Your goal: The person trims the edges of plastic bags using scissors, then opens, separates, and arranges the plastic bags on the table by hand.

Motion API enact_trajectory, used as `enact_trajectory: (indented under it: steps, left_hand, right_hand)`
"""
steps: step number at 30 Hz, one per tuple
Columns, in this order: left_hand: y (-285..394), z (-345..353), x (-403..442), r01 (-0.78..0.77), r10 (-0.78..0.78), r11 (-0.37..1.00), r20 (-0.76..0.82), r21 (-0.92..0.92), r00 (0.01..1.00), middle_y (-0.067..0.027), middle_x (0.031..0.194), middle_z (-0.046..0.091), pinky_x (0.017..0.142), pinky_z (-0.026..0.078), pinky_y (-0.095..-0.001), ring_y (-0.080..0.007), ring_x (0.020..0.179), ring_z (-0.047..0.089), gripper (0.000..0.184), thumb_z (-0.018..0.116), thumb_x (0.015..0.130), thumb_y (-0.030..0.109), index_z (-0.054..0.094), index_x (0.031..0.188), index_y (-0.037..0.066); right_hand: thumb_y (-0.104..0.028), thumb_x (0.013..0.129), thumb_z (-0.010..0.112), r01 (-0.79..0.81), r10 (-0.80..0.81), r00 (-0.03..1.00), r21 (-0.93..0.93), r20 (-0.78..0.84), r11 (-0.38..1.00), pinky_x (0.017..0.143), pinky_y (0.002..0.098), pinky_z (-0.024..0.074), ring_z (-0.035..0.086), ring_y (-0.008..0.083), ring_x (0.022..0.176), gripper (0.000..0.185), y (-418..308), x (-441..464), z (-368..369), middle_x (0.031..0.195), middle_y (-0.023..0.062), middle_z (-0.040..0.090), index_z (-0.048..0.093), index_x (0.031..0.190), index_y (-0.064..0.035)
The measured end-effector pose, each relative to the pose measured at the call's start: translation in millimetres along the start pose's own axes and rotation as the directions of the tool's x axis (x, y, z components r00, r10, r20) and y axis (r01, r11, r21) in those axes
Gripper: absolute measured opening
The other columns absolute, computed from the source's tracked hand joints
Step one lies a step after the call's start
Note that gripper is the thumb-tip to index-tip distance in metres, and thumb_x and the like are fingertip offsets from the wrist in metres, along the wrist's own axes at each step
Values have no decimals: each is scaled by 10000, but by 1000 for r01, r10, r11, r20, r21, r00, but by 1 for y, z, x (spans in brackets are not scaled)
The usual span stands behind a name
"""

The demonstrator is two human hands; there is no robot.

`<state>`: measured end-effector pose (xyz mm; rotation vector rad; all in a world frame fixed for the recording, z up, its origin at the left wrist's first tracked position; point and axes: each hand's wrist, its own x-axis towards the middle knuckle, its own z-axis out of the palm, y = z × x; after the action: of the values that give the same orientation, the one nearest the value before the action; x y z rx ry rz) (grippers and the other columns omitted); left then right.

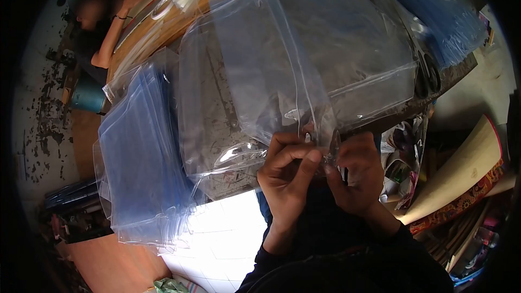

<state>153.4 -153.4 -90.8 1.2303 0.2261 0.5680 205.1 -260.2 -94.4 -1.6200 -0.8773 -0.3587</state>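
Note:
My left hand (290,171) pinches the near end of a clear plastic strip (296,62) between thumb and fingers. Close beside it, my right hand (355,171) is closed at the same end, its fingers curled and slightly blurred. A small shiny piece between the fingertips is too small to name. From my hands the strip runs away across large clear plastic sheets (347,38) lying on the worn table. Left of my hands lies another folded clear sheet (198,103), bright with glare at its near edge.
A stack of bluish plastic sheets (138,157) overhangs the table's left side. More bluish plastic (439,11) lies at the far right, near black-handled scissors (429,73). A rolled sheet with a patterned edge (461,173) stands at right. Another person's arm (111,35) is at far left.

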Motion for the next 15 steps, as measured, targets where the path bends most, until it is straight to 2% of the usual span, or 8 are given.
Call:
enact_trajectory:
  steps: [2, 4, 9, 11, 13, 15]
  left_hand:
    - [-2, -1, 0, -54, 54, 999, 21, 2, 998, -53, 921, 494, 891, 416, -310, -180, 974, 523, 99, 618, 759, -48, 649, 845, -10]
    - [-1, 0, 0, -36, 37, 998, 31, -43, 999, -64, 932, 491, 940, 396, -348, -233, 1065, 503, 123, 612, 744, -78, 645, 845, -16]
    - [2, 2, 0, -36, 39, 998, 58, -54, 998, -68, 959, 469, 892, 455, -315, -258, 1115, 475, 151, 587, 730, -125, 633, 839, -29]
    - [2, 3, 0, -16, 21, 996, 55, -82, 998, -69, 969, 461, 863, 481, -294, -261, 1123, 470, 154, 580, 729, -134, 630, 834, -33]
    - [1, 3, 0, -19, 24, 996, 51, -90, 998, -70, 971, 453, 811, 512, -259, -262, 1127, 467, 155, 579, 723, -143, 625, 827, -38]
    - [2, 2, 0, -10, 14, 997, 51, -74, 999, -71, 972, 454, 816, 509, -264, -263, 1125, 469, 150, 582, 723, -139, 626, 824, -37]
  right_hand:
    - [69, 641, 652, -125, 132, 990, 144, -44, 982, 578, 263, 408, 501, 184, 718, 299, 0, -5, 2, 827, 102, 520, 507, 879, -40]
    - [62, 644, 654, -119, 123, 992, 124, -24, 985, 573, 256, 406, 499, 178, 713, 315, 1, -4, 0, 831, 104, 518, 501, 901, -35]
    - [57, 653, 651, -105, 112, 993, 150, -40, 983, 549, 238, 396, 484, 167, 688, 308, 2, -1, 1, 824, 94, 500, 521, 916, -37]
    - [60, 651, 648, 8, -8, 1000, -5, 1, 1000, 535, 241, 391, 467, 162, 677, 289, 1, 2, -2, 803, 83, 485, 552, 900, -52]
    - [63, 645, 648, 4, -4, 1000, -8, 3, 1000, 531, 240, 391, 463, 160, 675, 285, 0, 3, -2, 797, 80, 480, 562, 888, -59]
    - [66, 640, 649, 1, -1, 1000, -11, 6, 1000, 527, 239, 391, 459, 159, 673, 282, 0, 3, -2, 791, 78, 476, 571, 877, -65]
